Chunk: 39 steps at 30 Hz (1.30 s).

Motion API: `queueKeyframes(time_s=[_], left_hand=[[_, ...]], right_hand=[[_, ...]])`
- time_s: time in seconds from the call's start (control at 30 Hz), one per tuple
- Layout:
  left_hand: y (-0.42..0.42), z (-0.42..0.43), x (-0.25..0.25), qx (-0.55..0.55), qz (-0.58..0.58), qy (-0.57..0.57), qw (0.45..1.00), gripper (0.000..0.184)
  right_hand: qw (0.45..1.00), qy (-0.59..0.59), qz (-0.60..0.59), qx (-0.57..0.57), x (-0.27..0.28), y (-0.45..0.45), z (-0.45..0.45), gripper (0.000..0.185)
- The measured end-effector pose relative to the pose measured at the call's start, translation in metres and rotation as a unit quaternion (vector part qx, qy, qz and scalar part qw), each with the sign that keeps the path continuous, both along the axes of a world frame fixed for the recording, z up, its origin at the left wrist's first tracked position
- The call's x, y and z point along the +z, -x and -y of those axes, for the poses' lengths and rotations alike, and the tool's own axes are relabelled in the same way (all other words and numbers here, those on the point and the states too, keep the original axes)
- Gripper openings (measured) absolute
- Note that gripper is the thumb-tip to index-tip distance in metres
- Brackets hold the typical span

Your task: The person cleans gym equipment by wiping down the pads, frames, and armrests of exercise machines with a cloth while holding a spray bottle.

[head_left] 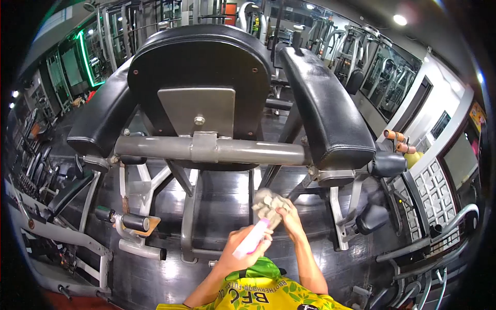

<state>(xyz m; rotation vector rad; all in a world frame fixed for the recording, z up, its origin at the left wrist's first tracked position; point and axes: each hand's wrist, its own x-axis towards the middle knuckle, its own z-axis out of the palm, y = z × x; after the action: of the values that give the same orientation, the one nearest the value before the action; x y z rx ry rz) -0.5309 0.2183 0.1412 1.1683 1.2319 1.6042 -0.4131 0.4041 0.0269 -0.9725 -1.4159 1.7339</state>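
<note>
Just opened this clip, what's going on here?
A person in a gym holds a pink and white object in the left hand and a pale, crumpled cloth in the right hand. The hands are close together, low in front of a black padded seat back and its metal crossbar; neither hand is on the pads or bar. The object is too washed out to identify, and the cloth is partly blurred.

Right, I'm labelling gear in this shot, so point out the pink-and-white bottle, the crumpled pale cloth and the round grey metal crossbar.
Pink-and-white bottle [250, 242]: head view, middle of its body.
Crumpled pale cloth [268, 207]: head view, middle of the bunched folds.
Round grey metal crossbar [258, 151]: head view, right of its central collar.
</note>
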Motion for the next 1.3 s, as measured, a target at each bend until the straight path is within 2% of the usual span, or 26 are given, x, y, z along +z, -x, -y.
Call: queueKeyframes(time_s=[0.07, 0.1, 0.2, 0.3, 0.4, 0.47, 0.53, 0.6, 0.67, 0.73, 0.77, 0.87, 1.1, 1.2, 1.27, 1.3], left_hand=[[-0.009, -0.009, 0.008, -0.013, -0.077, -0.059, 0.995, 0.016], [-0.013, -0.016, 0.018, 0.007, -0.125, -0.111, 0.986, 0.015], [-0.021, -0.027, 0.024, 0.001, -0.16, -0.124, 0.979, 0.017], [-0.025, -0.033, 0.032, -0.018, -0.13, -0.12, 0.984, 0.021], [-0.025, -0.034, 0.034, -0.03, -0.109, -0.108, 0.988, 0.019], [-0.025, -0.036, 0.03, -0.038, -0.093, -0.084, 0.991, 0.017], [-0.028, -0.038, 0.029, -0.034, -0.098, -0.106, 0.989, 0.016], [-0.029, -0.039, 0.032, -0.056, -0.055, -0.054, 0.995, 0.015], [-0.033, -0.044, 0.034, -0.036, -0.076, -0.082, 0.993, 0.014], [-0.038, -0.047, 0.038, -0.016, -0.097, -0.108, 0.989, 0.013], [-0.04, -0.048, 0.042, -0.015, -0.094, -0.106, 0.99, 0.012], [-0.044, -0.053, 0.045, -0.008, -0.102, -0.112, 0.988, 0.01], [-0.048, -0.062, 0.046, 0.005, -0.116, -0.124, 0.985, 0.011], [-0.05, -0.064, 0.05, 0.011, -0.093, -0.134, 0.987, 0.011], [-0.05, -0.066, 0.052, 0.0, -0.084, -0.134, 0.987, 0.011], [-0.049, -0.067, 0.052, -0.011, -0.077, -0.134, 0.988, 0.011]], right_hand=[[0.996, 0.06, -0.053, -0.043, 0.006, -0.026, 0.015, 0.038], [0.997, 0.021, -0.056, -0.051, 0.007, -0.04, 0.019, 0.035], [0.994, -0.05, -0.003, -0.098, 0.026, -0.078, 0.03, 0.027], [0.977, -0.149, 0.02, -0.151, 0.053, -0.106, 0.04, 0.027], [0.984, -0.095, -0.016, -0.148, 0.073, -0.123, 0.051, 0.025], [0.955, -0.252, 0.084, -0.13, 0.072, -0.133, 0.052, 0.024], [0.878, -0.401, 0.212, -0.152, 0.096, -0.135, 0.061, 0.021], [0.896, -0.368, 0.176, -0.173, 0.109, -0.135, 0.063, 0.019], [0.93, -0.262, 0.091, -0.241, 0.12, -0.134, 0.072, 0.016], [0.888, -0.333, 0.003, -0.318, 0.116, -0.135, 0.07, 0.016], [0.865, -0.368, -0.005, -0.341, 0.099, -0.145, 0.065, 0.017], [0.851, -0.353, -0.134, -0.366, 0.079, -0.149, 0.063, 0.012], [0.862, -0.347, -0.097, -0.357, 0.088, -0.144, 0.069, 0.019], [0.877, -0.329, -0.105, -0.335, 0.097, -0.136, 0.075, 0.028], [0.86, -0.295, -0.138, -0.393, 0.098, -0.13, 0.076, 0.035], [0.875, -0.251, -0.163, -0.381, 0.098, -0.132, 0.076, 0.039]])
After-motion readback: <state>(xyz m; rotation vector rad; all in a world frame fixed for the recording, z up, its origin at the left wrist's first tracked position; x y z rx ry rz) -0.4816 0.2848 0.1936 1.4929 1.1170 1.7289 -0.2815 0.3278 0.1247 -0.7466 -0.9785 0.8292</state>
